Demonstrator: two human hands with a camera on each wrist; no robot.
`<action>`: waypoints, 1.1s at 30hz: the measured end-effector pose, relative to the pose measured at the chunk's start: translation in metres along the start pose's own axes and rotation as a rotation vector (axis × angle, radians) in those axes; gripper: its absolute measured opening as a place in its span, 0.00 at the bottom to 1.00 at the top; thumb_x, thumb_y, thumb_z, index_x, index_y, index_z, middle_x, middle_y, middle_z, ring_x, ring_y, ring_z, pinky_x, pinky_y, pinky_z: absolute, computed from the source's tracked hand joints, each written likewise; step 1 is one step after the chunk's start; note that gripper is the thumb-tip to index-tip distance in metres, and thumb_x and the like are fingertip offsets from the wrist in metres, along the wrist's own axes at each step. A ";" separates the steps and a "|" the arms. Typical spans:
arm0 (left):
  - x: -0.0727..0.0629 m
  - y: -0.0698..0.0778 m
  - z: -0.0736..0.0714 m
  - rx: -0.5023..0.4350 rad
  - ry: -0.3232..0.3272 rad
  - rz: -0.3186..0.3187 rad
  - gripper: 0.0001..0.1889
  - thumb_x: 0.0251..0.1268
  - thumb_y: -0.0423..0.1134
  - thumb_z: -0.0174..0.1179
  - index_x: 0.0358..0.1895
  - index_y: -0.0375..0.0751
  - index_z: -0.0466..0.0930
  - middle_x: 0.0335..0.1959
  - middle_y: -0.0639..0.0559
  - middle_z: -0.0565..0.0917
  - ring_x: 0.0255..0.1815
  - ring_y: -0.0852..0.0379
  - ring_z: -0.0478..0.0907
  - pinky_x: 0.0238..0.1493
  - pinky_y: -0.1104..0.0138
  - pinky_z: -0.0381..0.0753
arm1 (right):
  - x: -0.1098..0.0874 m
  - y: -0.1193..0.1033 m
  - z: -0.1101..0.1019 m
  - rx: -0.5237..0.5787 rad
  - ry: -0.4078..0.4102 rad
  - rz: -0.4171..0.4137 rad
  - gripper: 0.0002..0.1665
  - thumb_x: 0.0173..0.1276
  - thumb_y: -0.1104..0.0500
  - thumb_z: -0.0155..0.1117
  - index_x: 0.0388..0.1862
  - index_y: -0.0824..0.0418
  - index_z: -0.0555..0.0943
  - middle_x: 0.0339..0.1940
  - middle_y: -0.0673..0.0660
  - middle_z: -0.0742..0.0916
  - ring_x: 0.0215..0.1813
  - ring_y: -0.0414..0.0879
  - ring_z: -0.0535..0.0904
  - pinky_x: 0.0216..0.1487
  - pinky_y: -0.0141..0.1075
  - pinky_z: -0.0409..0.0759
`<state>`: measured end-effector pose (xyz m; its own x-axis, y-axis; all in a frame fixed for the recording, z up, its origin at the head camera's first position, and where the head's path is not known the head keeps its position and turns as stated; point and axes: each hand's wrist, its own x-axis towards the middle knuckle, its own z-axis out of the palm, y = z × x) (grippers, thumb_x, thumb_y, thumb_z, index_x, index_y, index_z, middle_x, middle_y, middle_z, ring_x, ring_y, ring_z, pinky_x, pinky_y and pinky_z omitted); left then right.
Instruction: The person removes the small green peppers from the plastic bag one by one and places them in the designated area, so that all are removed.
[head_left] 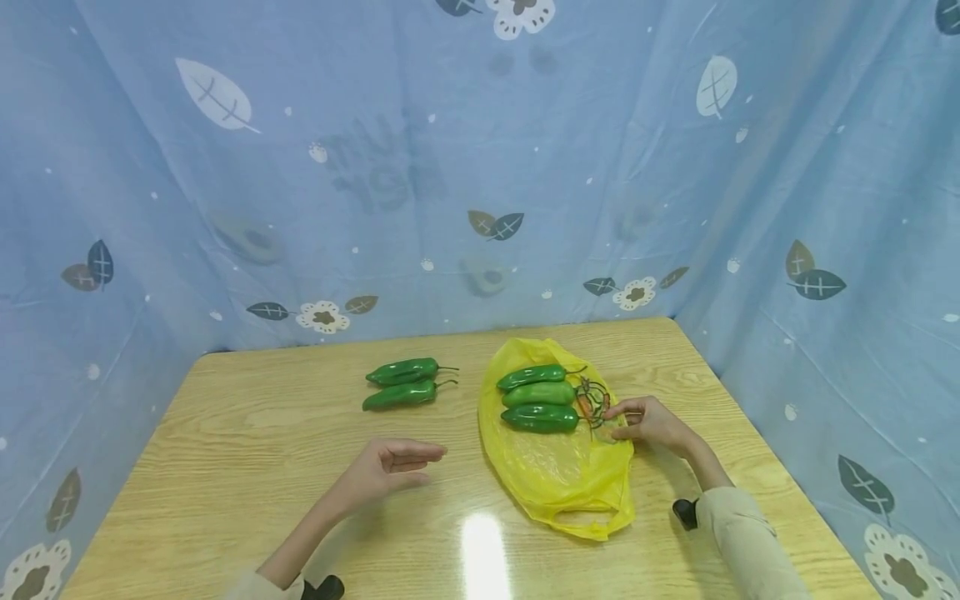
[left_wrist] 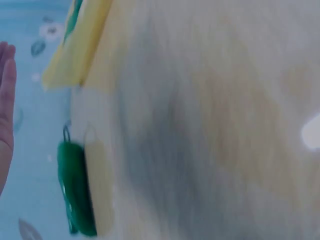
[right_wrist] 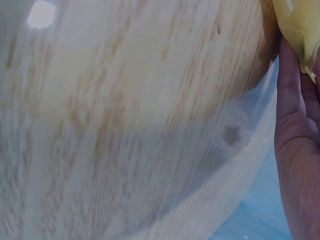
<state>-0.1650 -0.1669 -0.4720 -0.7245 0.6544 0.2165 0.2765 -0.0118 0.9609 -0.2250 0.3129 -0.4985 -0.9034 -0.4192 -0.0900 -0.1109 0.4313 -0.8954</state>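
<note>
Left hand (head_left: 375,472) hung wide; right hand (head_left: 652,423) touched the yellow bag (head_left: 551,465), grip unclear; light handling likely suited it.

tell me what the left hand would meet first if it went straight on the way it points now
The left hand would probably meet the left edge of the yellow plastic bag first. Its height above the wooden table is unclear, so it might pass over that edge.
</note>
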 end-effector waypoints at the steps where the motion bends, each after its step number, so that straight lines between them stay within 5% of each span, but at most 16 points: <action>1: 0.000 0.001 0.005 0.003 -0.002 0.006 0.19 0.62 0.24 0.59 0.57 0.26 0.76 0.55 0.32 0.78 0.56 0.53 0.78 0.56 0.50 0.73 | 0.000 0.000 0.000 0.001 0.000 -0.003 0.20 0.61 0.66 0.69 0.50 0.74 0.80 0.56 0.74 0.77 0.44 0.45 0.83 0.40 0.34 0.83; 7: 0.009 0.004 0.041 -0.005 -0.044 0.046 0.17 0.63 0.28 0.61 0.55 0.27 0.78 0.53 0.35 0.81 0.54 0.55 0.80 0.55 0.52 0.76 | 0.000 0.003 0.002 0.010 0.006 0.006 0.20 0.61 0.65 0.69 0.51 0.73 0.80 0.56 0.73 0.78 0.46 0.45 0.83 0.41 0.35 0.83; 12: 0.026 0.004 0.068 -0.060 -0.099 0.057 0.17 0.62 0.29 0.62 0.54 0.28 0.79 0.52 0.38 0.82 0.53 0.43 0.80 0.54 0.48 0.75 | 0.001 0.002 0.002 0.008 0.012 0.022 0.19 0.61 0.65 0.69 0.50 0.73 0.80 0.58 0.74 0.77 0.38 0.41 0.81 0.38 0.34 0.82; 16: 0.040 0.001 0.083 -0.061 -0.125 0.024 0.17 0.61 0.28 0.63 0.54 0.31 0.80 0.52 0.41 0.82 0.53 0.40 0.79 0.55 0.52 0.77 | 0.002 -0.001 0.002 0.013 0.016 0.027 0.19 0.61 0.66 0.68 0.50 0.74 0.80 0.58 0.74 0.76 0.42 0.44 0.82 0.39 0.34 0.82; 25: 0.072 -0.009 0.095 -0.096 -0.185 0.032 0.17 0.60 0.27 0.63 0.54 0.29 0.80 0.52 0.40 0.82 0.54 0.56 0.80 0.56 0.61 0.77 | 0.002 -0.002 0.004 0.015 0.023 0.054 0.20 0.61 0.65 0.69 0.50 0.73 0.80 0.57 0.73 0.77 0.43 0.44 0.83 0.41 0.35 0.83; 33: 0.095 -0.021 0.093 -0.074 -0.193 -0.014 0.18 0.60 0.28 0.64 0.55 0.32 0.80 0.54 0.43 0.82 0.55 0.59 0.79 0.60 0.63 0.75 | -0.001 -0.001 0.001 0.043 0.020 0.061 0.20 0.61 0.66 0.69 0.51 0.74 0.79 0.59 0.75 0.76 0.42 0.43 0.83 0.41 0.36 0.83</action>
<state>-0.1808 -0.0339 -0.4879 -0.5912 0.7878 0.1728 0.2148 -0.0527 0.9752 -0.2233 0.3117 -0.4981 -0.9160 -0.3770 -0.1370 -0.0375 0.4206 -0.9065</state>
